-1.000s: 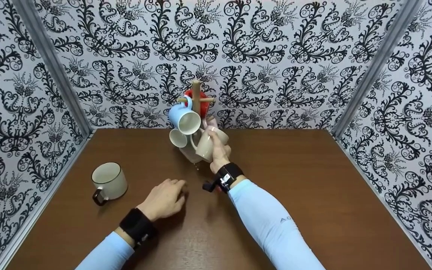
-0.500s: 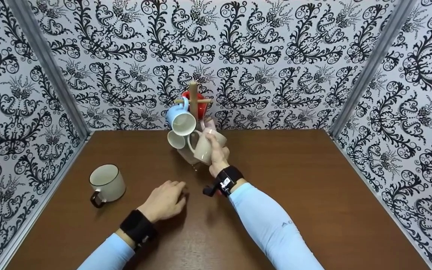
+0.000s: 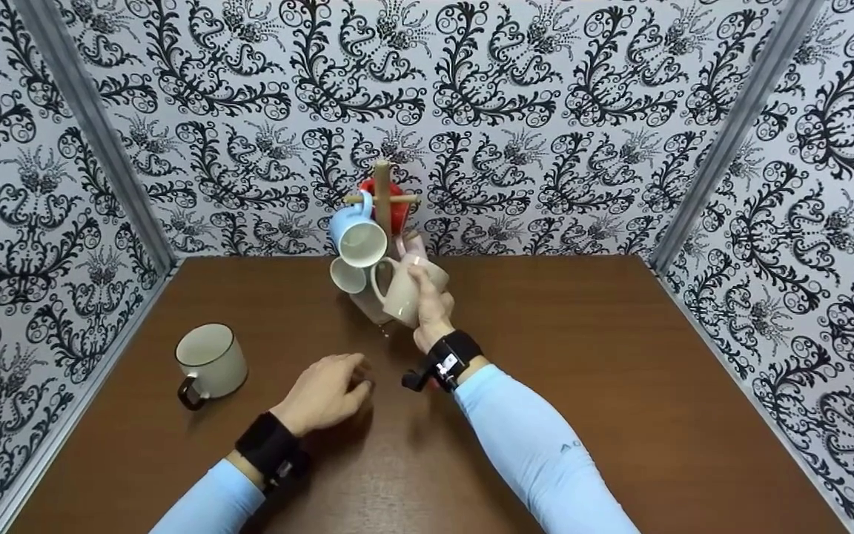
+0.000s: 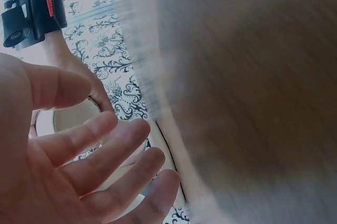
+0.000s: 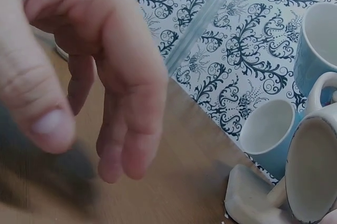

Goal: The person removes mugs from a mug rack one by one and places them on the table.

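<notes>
My right hand (image 3: 433, 300) grips a cream mug (image 3: 401, 288) by its body, thumb on the near side, beside a wooden mug tree (image 3: 382, 193). The mug is tilted, its handle towards the tree; whether a peg passes through the handle I cannot tell. In the right wrist view the held mug's base (image 5: 313, 166) shows at the right edge. My left hand (image 3: 327, 393) hovers low over the table with loosely bent fingers, holding nothing; in the left wrist view its palm and fingers (image 4: 105, 155) are spread. It also fills the left of the right wrist view.
On the tree hang a light blue mug (image 3: 356, 233), a red mug (image 3: 397, 211), a pale pink one (image 3: 414, 245) and another with a white inside (image 3: 349, 276). A white mug with dark rim and handle (image 3: 212, 363) stands left on the brown table (image 3: 620, 386). Patterned walls enclose it.
The head view has shifted slightly. The held mug has dropped a little beside the tree, and the light blue mug has swung slightly left. My left hand has barely moved.
</notes>
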Demonstrator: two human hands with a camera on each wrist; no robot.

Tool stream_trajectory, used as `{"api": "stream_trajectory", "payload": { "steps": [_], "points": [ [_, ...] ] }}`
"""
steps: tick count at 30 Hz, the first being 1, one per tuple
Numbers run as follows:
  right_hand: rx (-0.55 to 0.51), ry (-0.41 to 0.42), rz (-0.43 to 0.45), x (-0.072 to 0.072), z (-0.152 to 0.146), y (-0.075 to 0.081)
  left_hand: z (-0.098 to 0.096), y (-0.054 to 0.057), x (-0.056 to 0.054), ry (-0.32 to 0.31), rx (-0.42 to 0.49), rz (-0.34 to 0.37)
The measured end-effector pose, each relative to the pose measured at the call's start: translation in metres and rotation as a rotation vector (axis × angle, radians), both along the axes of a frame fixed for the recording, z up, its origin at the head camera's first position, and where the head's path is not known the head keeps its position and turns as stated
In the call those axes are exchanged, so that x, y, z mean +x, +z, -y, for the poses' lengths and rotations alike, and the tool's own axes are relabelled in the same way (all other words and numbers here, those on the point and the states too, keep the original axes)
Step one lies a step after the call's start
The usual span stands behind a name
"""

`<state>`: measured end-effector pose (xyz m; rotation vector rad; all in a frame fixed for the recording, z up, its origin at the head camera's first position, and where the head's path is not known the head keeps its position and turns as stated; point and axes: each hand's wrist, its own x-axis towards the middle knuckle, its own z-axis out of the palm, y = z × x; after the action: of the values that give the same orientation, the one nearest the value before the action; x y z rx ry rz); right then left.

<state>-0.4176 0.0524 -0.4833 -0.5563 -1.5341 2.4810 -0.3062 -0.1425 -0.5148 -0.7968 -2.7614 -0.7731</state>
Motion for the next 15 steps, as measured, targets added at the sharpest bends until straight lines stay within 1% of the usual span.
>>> {"api": "stream_trajectory", "payload": {
  "steps": [5, 7, 11, 15],
  "points": [
    [-0.018, -0.003, 0.003, 0.0033, -0.0008, -0.0008, -0.0032, 0.0014, -0.0031, 0.037, 0.103, 0.051],
    [-0.017, -0.001, -0.005, 0.0037, -0.0016, -0.0016, -0.0037, 0.0016, -0.0035, 0.047, 0.125, 0.063],
    [-0.013, -0.001, -0.007, 0.0043, -0.0041, -0.0032, -0.0046, 0.0014, -0.0038, 0.061, 0.132, 0.077],
    [-0.010, 0.003, -0.005, 0.0049, -0.0065, -0.0035, -0.0058, 0.0027, -0.0034, 0.058, 0.128, 0.085]
  ]
}}
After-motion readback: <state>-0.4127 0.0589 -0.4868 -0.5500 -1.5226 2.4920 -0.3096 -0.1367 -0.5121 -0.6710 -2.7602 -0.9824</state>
